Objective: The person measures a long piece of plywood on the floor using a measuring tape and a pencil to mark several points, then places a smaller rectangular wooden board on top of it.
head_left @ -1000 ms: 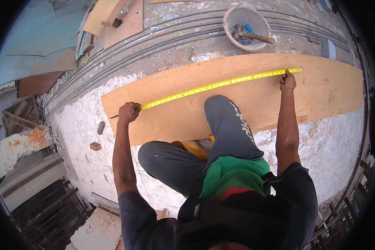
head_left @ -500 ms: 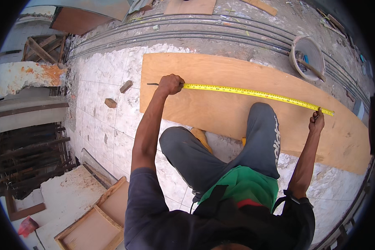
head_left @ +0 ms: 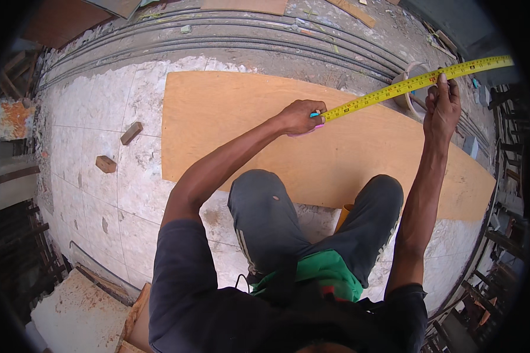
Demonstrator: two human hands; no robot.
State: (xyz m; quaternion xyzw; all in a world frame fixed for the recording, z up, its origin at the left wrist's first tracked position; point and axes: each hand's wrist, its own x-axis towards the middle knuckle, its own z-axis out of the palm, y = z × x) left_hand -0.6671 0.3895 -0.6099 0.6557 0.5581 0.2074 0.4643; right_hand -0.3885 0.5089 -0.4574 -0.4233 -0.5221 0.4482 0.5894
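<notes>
A yellow tape measure (head_left: 383, 93) stretches between my hands, its blade slanting up to the right over a long sheet of plywood (head_left: 229, 135). My left hand (head_left: 299, 117) is closed around the case end, where bits of blue and pink show. My right hand (head_left: 443, 109) pinches the blade farther along, and the blade's end sticks out beyond it toward the upper right. Under the blade lies the plywood, flat on the floor in front of my knees, with a curved far edge.
Two small wood blocks (head_left: 132, 133) lie on the worn white tiles (head_left: 88, 150) to the left. Several grey pipes (head_left: 218, 40) run along the far side. A pale bucket (head_left: 401, 97) stands behind the blade. Stacked timber (head_left: 506, 241) lines the right edge.
My left hand has moved right along the plywood; my right hand has risen away from it. The blade between them is shorter and now tilts upward, with more sticking out past my right hand.
</notes>
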